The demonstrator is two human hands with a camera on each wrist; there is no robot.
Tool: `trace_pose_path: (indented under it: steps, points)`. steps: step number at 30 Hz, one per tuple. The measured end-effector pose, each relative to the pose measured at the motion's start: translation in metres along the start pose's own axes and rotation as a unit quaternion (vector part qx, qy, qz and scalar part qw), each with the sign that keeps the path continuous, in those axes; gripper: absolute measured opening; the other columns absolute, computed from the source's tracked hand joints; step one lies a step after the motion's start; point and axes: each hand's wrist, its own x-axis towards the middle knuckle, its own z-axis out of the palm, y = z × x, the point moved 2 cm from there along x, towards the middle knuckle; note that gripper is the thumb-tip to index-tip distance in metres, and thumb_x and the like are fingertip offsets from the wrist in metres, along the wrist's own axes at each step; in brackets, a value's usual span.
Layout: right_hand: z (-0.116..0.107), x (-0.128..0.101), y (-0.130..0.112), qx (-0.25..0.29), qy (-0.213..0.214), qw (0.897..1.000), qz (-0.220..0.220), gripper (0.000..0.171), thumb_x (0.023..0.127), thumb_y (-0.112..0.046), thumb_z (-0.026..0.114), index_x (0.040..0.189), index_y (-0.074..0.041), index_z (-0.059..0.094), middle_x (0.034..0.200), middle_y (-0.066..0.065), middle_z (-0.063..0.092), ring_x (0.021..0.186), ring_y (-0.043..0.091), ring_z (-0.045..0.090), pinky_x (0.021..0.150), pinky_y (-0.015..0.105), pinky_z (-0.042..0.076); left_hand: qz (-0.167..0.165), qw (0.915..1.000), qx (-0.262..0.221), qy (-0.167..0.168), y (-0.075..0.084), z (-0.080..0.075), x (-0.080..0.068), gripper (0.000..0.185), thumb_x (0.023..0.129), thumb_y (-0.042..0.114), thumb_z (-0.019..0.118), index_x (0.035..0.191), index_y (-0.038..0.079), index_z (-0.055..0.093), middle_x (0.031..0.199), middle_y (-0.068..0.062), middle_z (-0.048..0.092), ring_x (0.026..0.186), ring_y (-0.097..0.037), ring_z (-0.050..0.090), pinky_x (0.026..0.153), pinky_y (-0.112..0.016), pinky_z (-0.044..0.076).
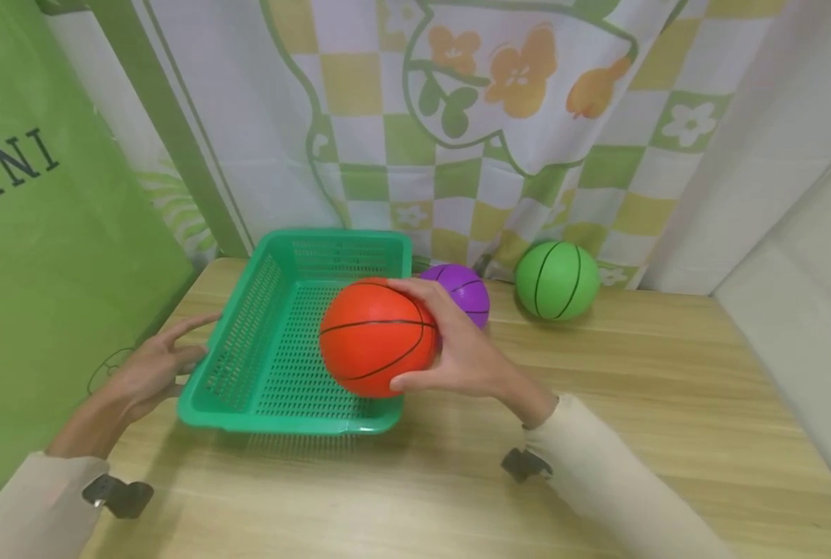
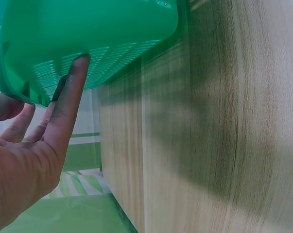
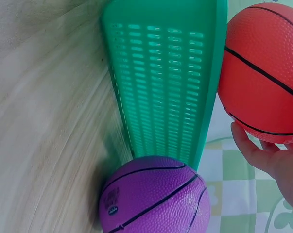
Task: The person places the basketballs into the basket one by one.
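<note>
A person's right hand (image 1: 450, 345) grasps a red rubber-like ball with black seam lines (image 1: 373, 338), thumb and fingers spread around its right side. The ball is held above the right part of a rectangular green plastic basket with perforated walls and base (image 1: 276, 425); whether it touches the rim cannot be told.

The left hand (image 1: 146, 373) is at the opposite side of the basket, its fingers extended rather than clenched, with fingertips against the outer face of the left wall, as the left wrist view shows.

The basket sits on a light wood-grain worktop (image 1: 667, 388). Just beside its right wall is a purple ball with black lines (image 3: 153, 196), partly hidden behind the right hand in the head view. Farther right, apart from the purple ball, a bright green ball with black lines (image 1: 558, 280) rests on the worktop near a white curtain with green and yellow checks and orange flowers (image 1: 457, 171). A green sheet with dark lettering (image 1: 52, 248) stands at the left. Both sleeves (image 1: 611, 473) are cream.
</note>
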Motion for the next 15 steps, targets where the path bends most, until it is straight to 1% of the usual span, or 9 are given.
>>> trace_pose_path:
  steps: [5, 8, 15]
  points:
    - [0.005, 0.005, 0.001, -0.001, -0.004, 1.000, -0.009, 0.098, 0.069, -0.022, 0.092, 0.151, -0.021, 0.038, 0.148, 0.001, 0.038, 0.130, 0.022, 0.045, 0.096, 0.042, 0.053, -0.001, 1.0000, -0.004, 0.000, -0.001, 0.000, 0.000, 0.067, 0.105, 0.007, 0.049, 0.161, 0.015, 0.014, 0.119, -0.008, 0.065, 0.103, -0.026, 0.068, 0.085, -0.050, 0.058]
    - [0.009, 0.009, 0.002, -0.003, -0.013, 1.000, -0.010, 0.098, 0.069, -0.024, 0.093, 0.150, -0.023, 0.038, 0.150, 0.000, 0.036, 0.132, 0.022, 0.044, 0.097, 0.041, 0.053, -0.001, 1.0000, -0.006, 0.000, -0.001, 0.000, 0.000, 0.067, 0.105, 0.007, 0.049, 0.162, 0.015, 0.014, 0.119, -0.008, 0.066, 0.103, -0.026, 0.068, 0.085, -0.050, 0.058]
    - [0.019, 0.013, 0.003, -0.039, -0.027, 0.998, 0.029, 0.096, 0.068, -0.033, 0.093, 0.150, -0.032, 0.041, 0.149, 0.004, 0.025, 0.131, 0.026, 0.042, 0.096, 0.039, 0.053, 0.000, 1.0000, -0.003, 0.001, 0.000, 0.000, 0.000, 0.068, 0.105, 0.007, 0.049, 0.162, 0.014, 0.013, 0.118, -0.008, 0.067, 0.103, -0.026, 0.068, 0.085, -0.050, 0.058]
